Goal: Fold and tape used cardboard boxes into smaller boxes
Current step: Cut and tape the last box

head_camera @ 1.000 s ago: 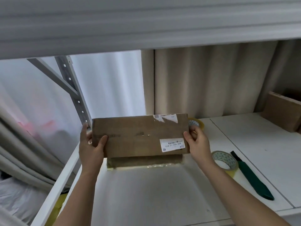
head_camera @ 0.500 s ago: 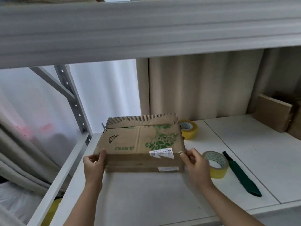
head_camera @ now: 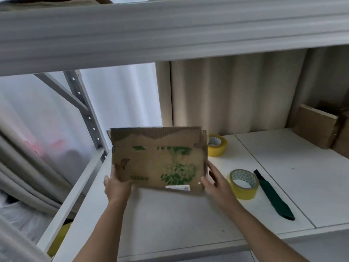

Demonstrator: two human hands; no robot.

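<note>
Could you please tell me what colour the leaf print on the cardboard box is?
Green, on the cardboard box; head view.

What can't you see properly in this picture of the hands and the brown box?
- Head view: the white label on the brown cardboard box with green leaf print is blurred and too small to read.
- The far yellow tape roll is partly hidden behind the box.
- The right hand is motion-blurred; its grip is unclear. The left hand holds the box's corner.
- The brown boxes at the right are cut off by the edge.
</note>
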